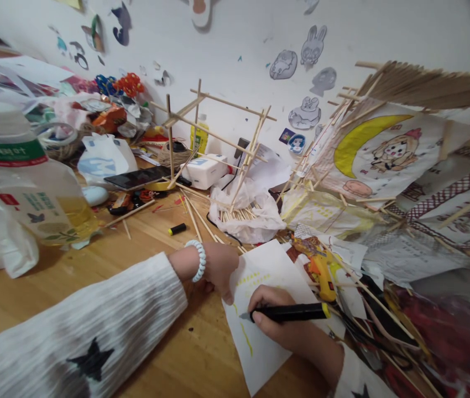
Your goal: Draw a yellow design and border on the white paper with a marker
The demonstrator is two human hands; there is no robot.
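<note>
My right hand [274, 315] grips a black marker pen [297, 312] with a yellow end. Its grey tip points down at a white sheet of paper [260, 365], at or just above the surface. Yellow dashes and a wavy yellow line mark the sheet. At the paper's upper left edge is my left hand [216, 268], its fingers curled and its thumb on the sheet. Some of its fingers are hidden below the palm. The marker's cap [177, 229], black with a yellow end, lies on the wooden table [177, 342] beyond my left wrist.
A drink bottle [31, 177] stands at left. Behind the paper are a wooden stick frame [214, 135] and a plastic bag [255, 226] with short sticks. Lanterns with drawings [376, 149] stand at right, near a yellow glue gun [322, 273] and loose sticks. A phone [137, 178] lies behind.
</note>
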